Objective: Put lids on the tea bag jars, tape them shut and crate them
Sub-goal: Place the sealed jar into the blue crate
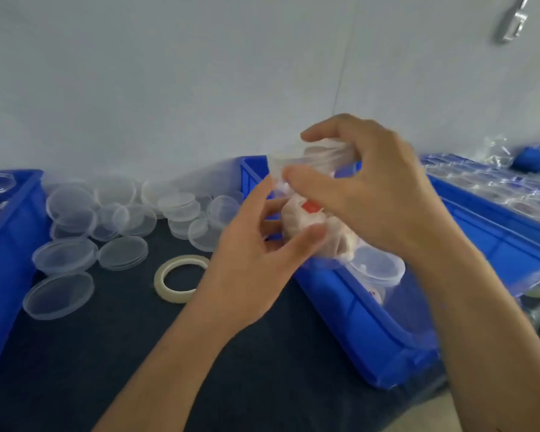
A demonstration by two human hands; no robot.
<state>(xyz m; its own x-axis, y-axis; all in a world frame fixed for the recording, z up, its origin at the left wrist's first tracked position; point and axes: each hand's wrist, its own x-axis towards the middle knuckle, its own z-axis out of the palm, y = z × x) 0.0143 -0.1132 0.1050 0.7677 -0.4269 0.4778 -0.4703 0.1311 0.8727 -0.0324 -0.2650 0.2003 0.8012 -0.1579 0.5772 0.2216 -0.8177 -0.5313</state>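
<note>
Both our hands hold one clear jar (pixel 306 219) of tea bags above the blue crate (pixel 371 332): left hand (pixel 256 260) curls round its body, right hand (pixel 365 194) pinches the lid (pixel 321 151). A skewed lid could pop off.

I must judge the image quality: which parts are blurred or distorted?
Head view: both hands, left and right, and the jar they hold are motion-blurred; the tape roll and lids look sharper; wide-angle bending tilts the blue crates.
</note>
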